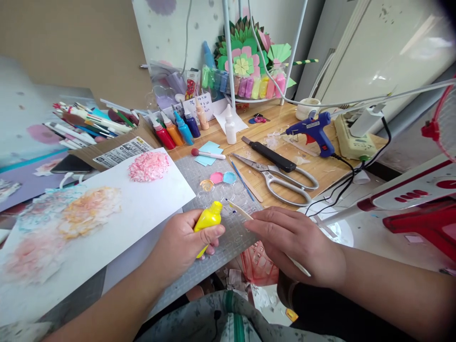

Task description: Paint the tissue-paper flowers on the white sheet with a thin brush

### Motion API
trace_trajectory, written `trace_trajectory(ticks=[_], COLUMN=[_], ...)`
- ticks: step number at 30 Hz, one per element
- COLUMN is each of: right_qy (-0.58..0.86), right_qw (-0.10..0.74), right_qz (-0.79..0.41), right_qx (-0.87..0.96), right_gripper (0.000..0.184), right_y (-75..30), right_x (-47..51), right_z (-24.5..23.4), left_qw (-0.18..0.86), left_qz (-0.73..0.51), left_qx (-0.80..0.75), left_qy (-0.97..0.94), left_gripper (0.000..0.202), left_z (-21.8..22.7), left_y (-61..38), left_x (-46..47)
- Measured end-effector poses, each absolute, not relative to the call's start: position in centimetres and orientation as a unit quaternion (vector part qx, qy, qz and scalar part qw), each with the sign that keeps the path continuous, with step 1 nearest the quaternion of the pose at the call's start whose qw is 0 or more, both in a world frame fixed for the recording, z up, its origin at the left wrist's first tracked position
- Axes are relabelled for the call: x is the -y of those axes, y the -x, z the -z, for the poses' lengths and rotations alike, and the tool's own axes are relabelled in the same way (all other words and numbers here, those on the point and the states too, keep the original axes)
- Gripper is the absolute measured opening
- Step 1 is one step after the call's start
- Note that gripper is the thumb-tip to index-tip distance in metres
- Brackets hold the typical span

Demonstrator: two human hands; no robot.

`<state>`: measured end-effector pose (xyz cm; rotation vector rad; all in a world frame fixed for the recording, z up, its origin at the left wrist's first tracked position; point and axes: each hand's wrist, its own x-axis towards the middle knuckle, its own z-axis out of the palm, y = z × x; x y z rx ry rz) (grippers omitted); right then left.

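Note:
My left hand (pixel 187 240) is wrapped round a yellow paint bottle (pixel 208 219), tilted with its uncapped neck up. In my right hand (pixel 297 242) is a thin wooden stick (pixel 239 209), held between the fingers; its tip looks dark and points toward the bottle's mouth, a little apart from it. Beyond both hands lies a clear plastic paint palette (pixel 221 194) with orange, pink and blue paint in its wells and small dark blue spots near the front. Left of my left hand, a white sheet (pixel 142 209) bears several fluffy coloured paint patches.
Scissors (pixel 274 178), a black-handled knife (pixel 272 156) and a blue glue gun (pixel 315 133) with cables lie to the right. Several paint bottles (pixel 183 127) and a white bottle (pixel 230 126) stand behind. A cardboard box (pixel 117 151) of pens and brushes sits at the left.

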<state>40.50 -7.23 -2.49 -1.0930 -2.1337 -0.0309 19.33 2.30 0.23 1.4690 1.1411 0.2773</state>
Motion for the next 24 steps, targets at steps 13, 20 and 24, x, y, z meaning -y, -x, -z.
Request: trace_trajectory(ticks=[13,20,24], right_qy=[0.419,0.417,0.416], right_qw=[0.381,0.379,0.375], right_qz=[0.003,0.009,0.009], right_qx=[0.824,0.826,0.829], right_gripper=[0.029,0.029,0.028], right_y=[-40.37,-40.37,-40.49], right_x=[7.30,6.97,7.06], right_z=[2.59,2.53,2.75], left_qw=[0.484,0.456,0.465], left_qz=[-0.195,-0.202,-0.193], left_qx=[-0.476,-0.453,-0.450], left_qy=[-0.708,-0.739,-0.738], left_gripper=[0.034,0.038,0.039], left_z=[0.22,0.09,0.29], left_y=[-18.84,-19.09,-19.05], left_x=[-1.39,-1.25,-1.35])
